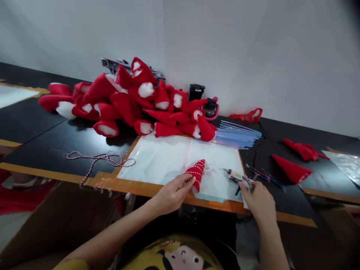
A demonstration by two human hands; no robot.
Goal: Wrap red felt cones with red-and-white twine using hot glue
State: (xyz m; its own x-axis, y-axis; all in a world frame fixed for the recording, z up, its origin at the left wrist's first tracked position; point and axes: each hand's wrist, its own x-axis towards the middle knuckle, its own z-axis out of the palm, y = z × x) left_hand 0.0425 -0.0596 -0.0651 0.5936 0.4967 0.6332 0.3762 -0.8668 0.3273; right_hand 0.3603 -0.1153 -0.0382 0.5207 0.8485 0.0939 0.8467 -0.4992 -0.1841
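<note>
A small red felt cone [197,173], wound with red-and-white twisted cord, is pinched between the thumb and fingers of my left hand [176,193]. Its tip points up and away from me, over the white sheet [157,157]. To the right, my right hand [260,198] closes around the back of a white glue gun [235,175]; the nozzle points left. Something grey and metallic shows by those fingers, too unclear to name. A loose length of the same cord [104,156] lies curled on the left and hangs over the table edge.
Stuffed red cones [123,105] are heaped at the back left. Clear glue sticks [236,135] lie behind the sheet, near a black bottle [196,92] and a lidded jar [210,108]. Pens or small tools [270,177] and another red cone [291,168] lie to the right.
</note>
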